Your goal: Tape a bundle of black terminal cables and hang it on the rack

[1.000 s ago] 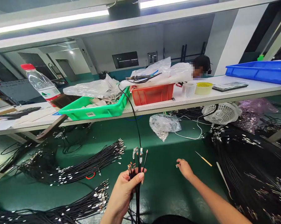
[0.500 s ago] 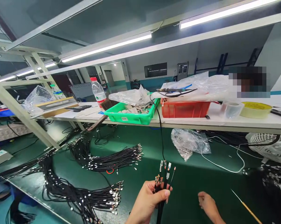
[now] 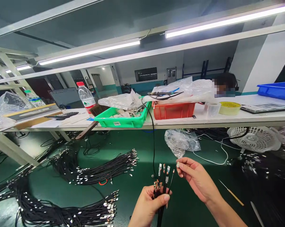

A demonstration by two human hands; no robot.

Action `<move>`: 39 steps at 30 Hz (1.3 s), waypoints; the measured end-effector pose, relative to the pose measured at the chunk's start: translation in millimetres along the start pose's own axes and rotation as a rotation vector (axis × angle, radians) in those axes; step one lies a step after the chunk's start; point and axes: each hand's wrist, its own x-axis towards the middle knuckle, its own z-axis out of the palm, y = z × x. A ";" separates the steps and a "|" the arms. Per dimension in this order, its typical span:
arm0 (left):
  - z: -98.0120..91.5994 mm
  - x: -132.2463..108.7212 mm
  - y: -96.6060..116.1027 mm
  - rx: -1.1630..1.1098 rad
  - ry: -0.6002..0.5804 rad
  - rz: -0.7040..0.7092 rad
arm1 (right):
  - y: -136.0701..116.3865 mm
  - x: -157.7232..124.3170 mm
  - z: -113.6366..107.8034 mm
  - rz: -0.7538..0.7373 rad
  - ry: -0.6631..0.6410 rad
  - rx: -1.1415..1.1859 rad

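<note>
Two bare hands work over the green table (image 3: pixel 142 164), on the near side of the green bin (image 3: pixel 120 122), which serves here as landmark. The left hand (image 3: pixel 154 201), nearer the wearer and to the right of the bin, is closed around several black cables (image 3: pixel 160 211), its thumb pressed across them; their connector ends stand upright above the fist. The right hand (image 3: pixel 198 179), farther right of the bin, pinches a small metallic piece (image 3: pixel 177 165) between thumb and forefinger, the other fingers bent; the piece is too small to identify. A narrow gap parts its fingertips from the connectors.

The bin sits at the front edge of a white shelf (image 3: pixel 180 124), and a brush handle (image 3: pixel 85 131) juts past that edge at the bin's left. Just right of the bin, a black cord (image 3: pixel 154 142) drops over the edge toward the left hand. On the near side of the bin lie an upper cable bundle (image 3: pixel 104 170) and a lower cable bundle (image 3: pixel 62 212), both leftward of the left hand, with a strip of green tabletop between them and it. Well right of the bin, a wooden-handled awl (image 3: pixel 235 197) lies beside the right forearm; a clear plastic bag (image 3: pixel 180 143) lies behind the right fingertips.
</note>
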 end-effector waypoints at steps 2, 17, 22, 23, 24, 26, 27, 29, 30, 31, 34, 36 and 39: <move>-0.5 -2.7 1.1 -0.013 -0.006 0.004 | 3.7 -1.9 4.1 0.003 -0.006 -0.018; -7.0 -7.0 -4.1 -0.022 -0.051 0.020 | 1.9 -15.4 20.7 0.014 -0.031 -0.097; -8.4 -5.7 -7.9 -0.023 -0.071 0.030 | 2.5 -18.5 20.5 -0.020 0.007 -0.170; -8.3 -5.5 -8.7 -0.019 -0.077 0.031 | 2.7 -19.1 20.8 -0.031 0.014 -0.191; -7.9 -5.4 -9.2 -0.016 -0.076 0.037 | 3.0 -19.7 21.2 -0.042 0.020 -0.214; -6.7 -5.8 -9.7 -0.007 -0.071 0.046 | 3.4 -20.7 22.2 -0.053 0.035 -0.264; -5.9 -6.2 -9.7 -0.003 -0.071 0.053 | 3.4 -21.1 22.6 -0.053 0.043 -0.283; -4.5 -7.2 -9.6 0.001 -0.072 0.068 | 3.2 -21.6 22.8 -0.052 0.047 -0.300; -4.0 -7.6 -9.7 -0.001 -0.075 0.073 | 2.9 -21.7 22.5 -0.055 0.040 -0.298; -3.9 -7.9 -9.8 -0.007 -0.080 0.075 | 2.5 -21.7 21.9 -0.059 0.026 -0.288; -5.3 -7.9 -10.6 -0.038 -0.085 0.065 | 1.8 -21.4 18.5 -0.041 -0.048 -0.223; -7.1 -7.3 -10.7 -0.060 -0.088 0.047 | 2.3 -21.3 16.1 -0.024 -0.091 -0.170; -9.2 -5.8 -10.7 -0.089 -0.103 0.035 | 5.2 -22.0 14.9 -0.056 -0.099 -0.097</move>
